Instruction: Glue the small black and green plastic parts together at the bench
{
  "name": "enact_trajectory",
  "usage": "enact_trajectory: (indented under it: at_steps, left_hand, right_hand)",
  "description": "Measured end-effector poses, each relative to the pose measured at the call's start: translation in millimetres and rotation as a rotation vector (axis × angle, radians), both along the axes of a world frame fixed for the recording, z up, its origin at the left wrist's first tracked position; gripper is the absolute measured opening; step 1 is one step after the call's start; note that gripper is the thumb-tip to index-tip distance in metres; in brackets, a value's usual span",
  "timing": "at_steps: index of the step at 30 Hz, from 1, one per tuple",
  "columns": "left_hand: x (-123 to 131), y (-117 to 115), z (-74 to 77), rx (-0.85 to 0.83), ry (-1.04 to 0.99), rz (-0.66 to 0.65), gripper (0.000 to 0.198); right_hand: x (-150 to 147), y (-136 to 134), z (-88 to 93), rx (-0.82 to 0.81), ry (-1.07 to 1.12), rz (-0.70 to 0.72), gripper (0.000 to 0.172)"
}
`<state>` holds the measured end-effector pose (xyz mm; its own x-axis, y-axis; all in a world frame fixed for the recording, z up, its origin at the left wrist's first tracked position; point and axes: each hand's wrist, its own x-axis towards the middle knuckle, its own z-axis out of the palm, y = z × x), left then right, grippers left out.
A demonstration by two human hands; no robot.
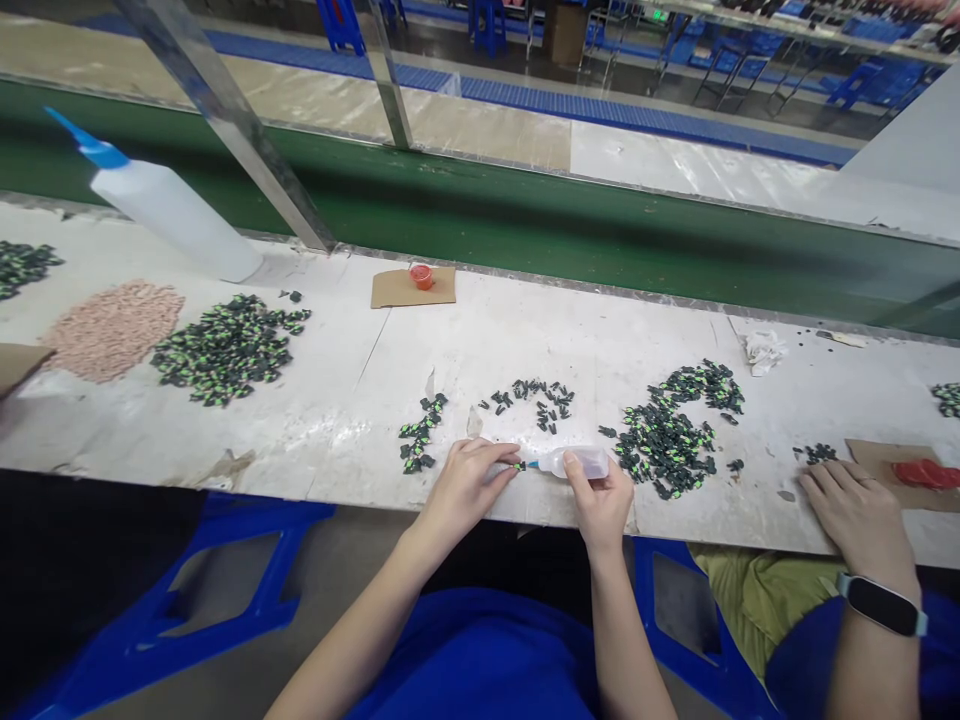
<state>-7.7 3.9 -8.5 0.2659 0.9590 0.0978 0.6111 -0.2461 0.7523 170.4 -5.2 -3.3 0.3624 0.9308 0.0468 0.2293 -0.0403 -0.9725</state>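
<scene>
My left hand pinches a small black part between thumb and fingertips, just above the table's front edge. In my right hand lies a small translucent squeeze bottle, held on its side. Its blue nozzle points left and meets or nearly meets the black part; I cannot tell which. Beyond my hands is a loose cluster of small black pieces. To the left sits a short row of black and green parts. A larger pile of black and green parts lies right of the bottle.
At left stand a big white bottle with a blue nozzle, a pink pile and another black-green pile. A red cup sits on cardboard. A co-worker's hand rests at right, near a red item.
</scene>
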Motion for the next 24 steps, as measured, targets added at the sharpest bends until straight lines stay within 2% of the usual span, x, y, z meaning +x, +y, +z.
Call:
enact_trajectory:
  at_steps: [13, 24]
  left_hand:
    - [1.0, -0.6, 2.4, 0.016, 0.020, 0.010, 0.023]
    - [2.4, -1.7, 4.4, -0.016, 0.029, 0.027, 0.022]
  right_hand:
    - [0.5, -1.5, 0.7, 0.003, 0.016, -0.050, 0.028]
    - [1.2, -1.5, -1.6, -0.006, 0.002, -0.006, 0.029]
